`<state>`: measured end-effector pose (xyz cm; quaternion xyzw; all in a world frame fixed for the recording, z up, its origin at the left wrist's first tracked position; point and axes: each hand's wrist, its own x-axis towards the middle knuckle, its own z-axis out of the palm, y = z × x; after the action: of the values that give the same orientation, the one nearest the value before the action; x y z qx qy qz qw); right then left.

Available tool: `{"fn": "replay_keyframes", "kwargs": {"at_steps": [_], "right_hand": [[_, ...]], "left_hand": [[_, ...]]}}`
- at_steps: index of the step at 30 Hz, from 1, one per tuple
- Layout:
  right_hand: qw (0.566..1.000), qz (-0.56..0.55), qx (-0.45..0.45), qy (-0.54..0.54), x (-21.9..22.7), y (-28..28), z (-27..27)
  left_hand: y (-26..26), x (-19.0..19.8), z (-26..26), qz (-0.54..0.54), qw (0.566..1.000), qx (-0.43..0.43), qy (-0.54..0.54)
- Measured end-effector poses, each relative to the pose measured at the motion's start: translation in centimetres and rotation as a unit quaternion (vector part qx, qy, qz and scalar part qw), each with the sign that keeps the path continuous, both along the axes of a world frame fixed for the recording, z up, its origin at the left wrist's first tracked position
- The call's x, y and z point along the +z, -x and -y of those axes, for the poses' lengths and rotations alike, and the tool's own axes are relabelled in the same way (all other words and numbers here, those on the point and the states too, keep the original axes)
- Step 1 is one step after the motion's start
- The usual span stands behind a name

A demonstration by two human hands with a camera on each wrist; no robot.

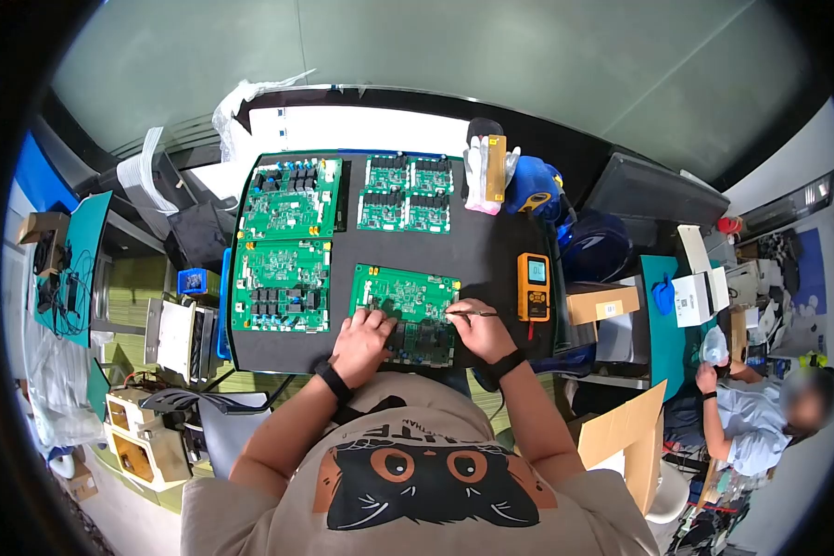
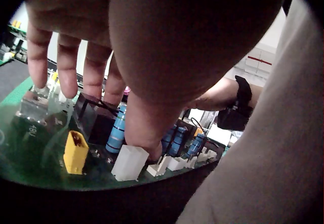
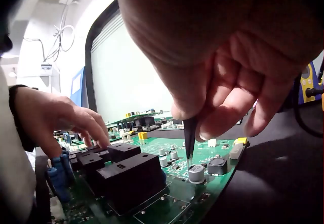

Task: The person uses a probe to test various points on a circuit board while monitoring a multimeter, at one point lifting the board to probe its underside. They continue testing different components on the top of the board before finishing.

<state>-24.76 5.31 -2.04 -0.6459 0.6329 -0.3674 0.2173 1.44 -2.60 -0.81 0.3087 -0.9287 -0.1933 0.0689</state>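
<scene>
A green circuit board [image 1: 408, 289] lies on the dark mat in front of me. My left hand [image 1: 360, 343] rests on its near left side, fingers extended over the components. In the left wrist view, the thumb comes down beside blue resistors [image 2: 117, 129] and a white connector [image 2: 129, 163]. My right hand [image 1: 484, 337] pinches black tweezers [image 3: 190, 135] between thumb and fingers at the board's right side. Their tips point down, right at a round silver capacitor [image 3: 196, 174]. Black relays [image 3: 134, 178] stand on the board between both hands.
Two large boards, an upper one [image 1: 287, 222] and a lower one [image 1: 283, 264], lie at the left. Several small boards [image 1: 385, 174] lie at the back. An orange meter [image 1: 533, 287] sits at the right, a gold box [image 1: 496, 169] behind it. Another person [image 1: 755, 417] is at far right.
</scene>
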Motion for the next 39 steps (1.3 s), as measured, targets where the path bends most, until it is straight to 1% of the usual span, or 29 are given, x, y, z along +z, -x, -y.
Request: {"fn": "replay_keyframes", "kwargs": {"at_steps": [2, 9, 12, 19, 29, 31, 35, 39], "right_hand": [[1.000, 0.002, -0.001, 0.007, 0.10, -0.06, 0.35], [0.999, -0.017, -0.017, -0.031, 0.60, -0.26, 0.30], [0.999, -0.017, -0.014, -0.024, 0.21, -0.16, 0.38], [1.000, -0.001, -0.017, -0.017, -0.10, -0.16, 0.16], [0.999, 0.003, -0.035, -0.035, 0.20, -0.37, -0.15], [0.999, -0.008, -0.031, -0.024, 0.29, -0.43, -0.08], [0.999, 0.003, -0.032, -0.033, 0.72, -0.51, -0.13], [0.999, 0.011, -0.040, -0.021, 0.31, -0.38, -0.04]], "left_hand": [[0.03, 0.00, 0.27, -0.006, 1.000, 0.000, 0.001], [0.08, 0.22, 0.20, 0.024, 1.000, -0.003, -0.014], [0.09, 0.04, 0.19, 0.006, 1.000, 0.000, -0.015], [0.09, 0.17, 0.12, 0.010, 1.000, 0.006, -0.006], [0.11, -0.22, -0.02, 0.003, 1.000, 0.009, 0.007], [0.14, 0.07, 0.03, 0.019, 1.000, 0.009, -0.008], [0.05, -0.03, 0.07, 0.013, 1.000, 0.004, -0.004], [0.11, 0.14, 0.33, 0.023, 1.000, 0.004, -0.008]]}}
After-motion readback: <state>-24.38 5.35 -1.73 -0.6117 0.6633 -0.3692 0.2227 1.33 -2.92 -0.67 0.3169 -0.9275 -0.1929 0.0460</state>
